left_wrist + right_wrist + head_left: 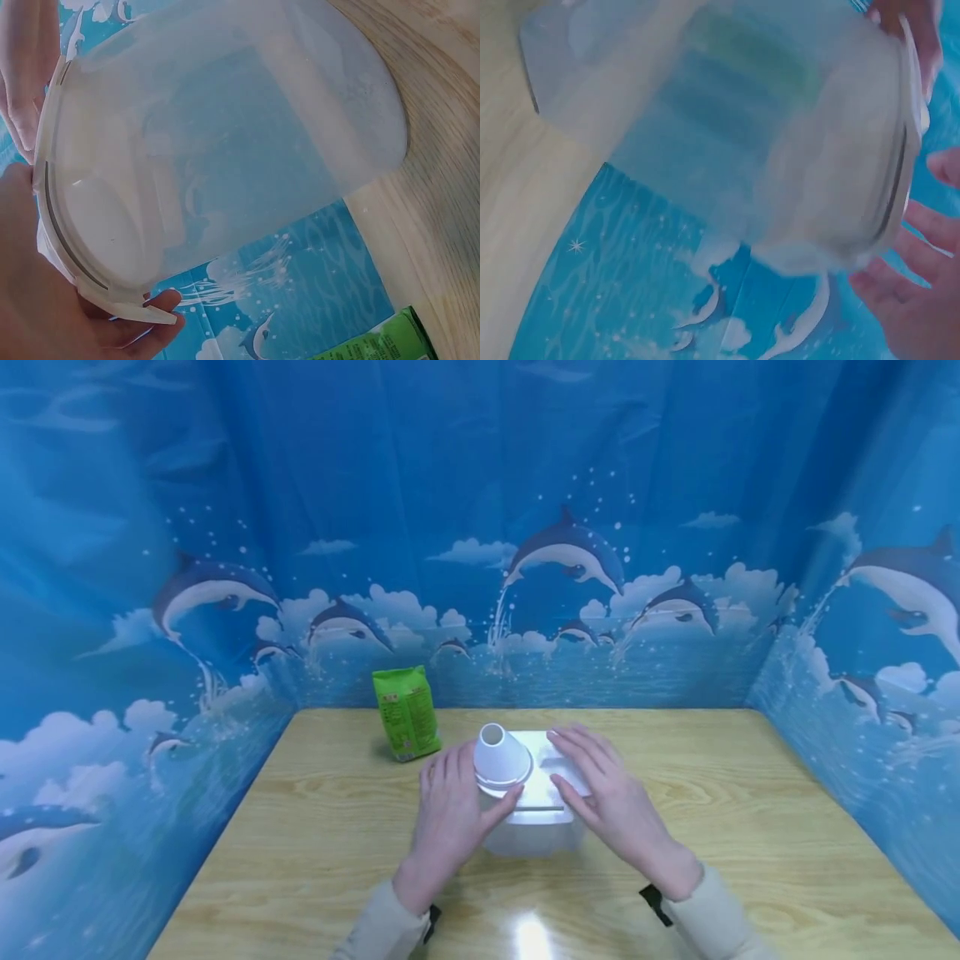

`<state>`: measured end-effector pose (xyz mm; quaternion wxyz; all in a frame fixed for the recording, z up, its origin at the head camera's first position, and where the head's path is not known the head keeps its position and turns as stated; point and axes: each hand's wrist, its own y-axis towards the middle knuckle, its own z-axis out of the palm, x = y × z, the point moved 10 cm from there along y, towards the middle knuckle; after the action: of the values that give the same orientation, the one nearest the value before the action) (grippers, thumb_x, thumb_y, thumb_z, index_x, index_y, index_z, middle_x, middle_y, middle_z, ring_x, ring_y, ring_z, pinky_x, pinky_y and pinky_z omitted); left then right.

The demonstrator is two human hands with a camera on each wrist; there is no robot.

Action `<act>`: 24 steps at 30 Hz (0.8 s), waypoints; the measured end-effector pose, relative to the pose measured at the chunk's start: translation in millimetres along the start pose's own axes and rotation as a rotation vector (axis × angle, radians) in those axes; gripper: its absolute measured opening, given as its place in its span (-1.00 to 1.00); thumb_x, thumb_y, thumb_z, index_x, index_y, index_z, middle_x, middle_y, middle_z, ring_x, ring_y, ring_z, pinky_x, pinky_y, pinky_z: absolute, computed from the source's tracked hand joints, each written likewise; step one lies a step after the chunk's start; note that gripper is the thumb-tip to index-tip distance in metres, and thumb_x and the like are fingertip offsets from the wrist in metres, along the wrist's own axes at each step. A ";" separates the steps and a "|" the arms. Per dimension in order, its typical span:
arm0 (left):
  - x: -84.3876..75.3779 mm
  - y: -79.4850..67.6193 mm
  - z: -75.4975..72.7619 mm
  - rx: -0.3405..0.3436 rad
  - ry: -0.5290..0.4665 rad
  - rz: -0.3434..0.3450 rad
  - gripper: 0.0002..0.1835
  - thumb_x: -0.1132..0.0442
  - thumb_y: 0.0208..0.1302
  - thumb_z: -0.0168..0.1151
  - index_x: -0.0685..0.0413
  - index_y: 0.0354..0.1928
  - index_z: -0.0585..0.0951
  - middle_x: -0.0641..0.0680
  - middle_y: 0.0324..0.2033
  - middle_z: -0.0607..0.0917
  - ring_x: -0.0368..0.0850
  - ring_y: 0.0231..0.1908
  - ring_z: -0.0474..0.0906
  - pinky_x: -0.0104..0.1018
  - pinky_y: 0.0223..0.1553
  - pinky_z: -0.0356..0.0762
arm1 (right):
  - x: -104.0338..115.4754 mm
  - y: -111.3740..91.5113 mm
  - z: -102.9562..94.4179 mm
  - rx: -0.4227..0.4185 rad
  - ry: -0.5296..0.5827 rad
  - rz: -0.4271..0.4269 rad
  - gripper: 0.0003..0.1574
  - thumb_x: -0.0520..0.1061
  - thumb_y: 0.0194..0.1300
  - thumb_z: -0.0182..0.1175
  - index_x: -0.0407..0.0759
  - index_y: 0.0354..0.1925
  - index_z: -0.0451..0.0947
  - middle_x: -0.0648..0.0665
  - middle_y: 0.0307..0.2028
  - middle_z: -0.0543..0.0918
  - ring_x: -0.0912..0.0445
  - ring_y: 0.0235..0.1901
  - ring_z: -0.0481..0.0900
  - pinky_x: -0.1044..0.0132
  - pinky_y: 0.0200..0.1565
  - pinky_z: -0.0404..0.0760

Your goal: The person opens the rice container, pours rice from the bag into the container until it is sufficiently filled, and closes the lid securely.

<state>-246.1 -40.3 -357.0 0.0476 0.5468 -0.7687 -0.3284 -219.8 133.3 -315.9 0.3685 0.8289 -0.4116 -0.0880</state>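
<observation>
So this is a plastic tub [534, 842] standing upright around the middle of a wood-look table [322, 877]. The body's cloudy but see-through, kinda frosted, with rounded corners, and from the left wrist you can see the blue dolphin curtain [450, 460] right through it. From the right wrist there's even a blurry green patch showing through the side. The lid [536, 789] is bright white with a thin dark line along its front edge, and a white cone [501, 758] sits on its left side, narrow end up with a round hole at the tip.

The left hand [452, 810] is beside the cone, thumb on the lid, fingers curled round a white flap [154, 315] at the lid's edge. The right hand [611, 802] is at the other side, thumb and fingers wide apart and pretty loose, fingertips at the rim. Green bag [407, 714] stands behind, off to the left.
</observation>
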 end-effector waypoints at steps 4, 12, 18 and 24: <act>-0.8 0.8 -1.1 -0.011 -0.017 0.001 -0.08 -0.47 0.26 0.11 0.24 0.27 0.44 0.20 0.10 0.60 0.16 0.15 0.50 0.20 0.29 0.39 | -27.4 3.9 -19.4 -0.071 0.069 0.095 -0.44 -0.24 0.33 0.30 -0.21 0.29 0.51 -0.23 0.23 0.60 -0.17 0.23 0.53 -0.15 0.17 0.58; -0.1 1.8 2.7 0.030 -0.016 -0.026 -0.07 -0.46 0.23 0.16 0.22 0.29 0.43 0.19 0.13 0.59 0.16 0.19 0.48 0.20 0.33 0.35 | -84.9 -12.6 -14.9 0.049 0.312 0.450 -0.64 -0.15 0.54 0.11 -0.25 0.21 0.54 -0.26 0.12 0.65 -0.12 -0.06 0.69 0.28 -0.14 0.74; 1.4 1.6 3.2 0.043 -0.018 -0.037 -0.07 -0.45 0.22 0.18 0.22 0.30 0.42 0.19 0.13 0.59 0.16 0.20 0.47 0.19 0.34 0.34 | -102.6 -28.7 7.6 0.204 0.557 0.654 -0.48 -0.04 0.56 0.10 -0.32 0.30 0.45 -0.37 0.17 0.57 -0.14 -0.02 0.66 0.39 -0.16 0.72; 2.6 0.8 3.0 0.035 -0.026 -0.036 -0.08 -0.44 0.21 0.20 0.22 0.29 0.42 0.19 0.12 0.59 0.16 0.19 0.47 0.19 0.33 0.34 | -106.8 -43.7 32.0 0.359 0.773 0.811 -0.30 0.02 0.59 0.05 -0.44 0.42 0.24 -0.47 0.29 0.44 0.07 -0.05 0.67 0.18 0.02 0.71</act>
<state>-249.1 -41.1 -359.6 0.0221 0.5570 -0.7650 -0.3227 -276.2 213.0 -385.3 0.3501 0.6265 -0.5401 0.4395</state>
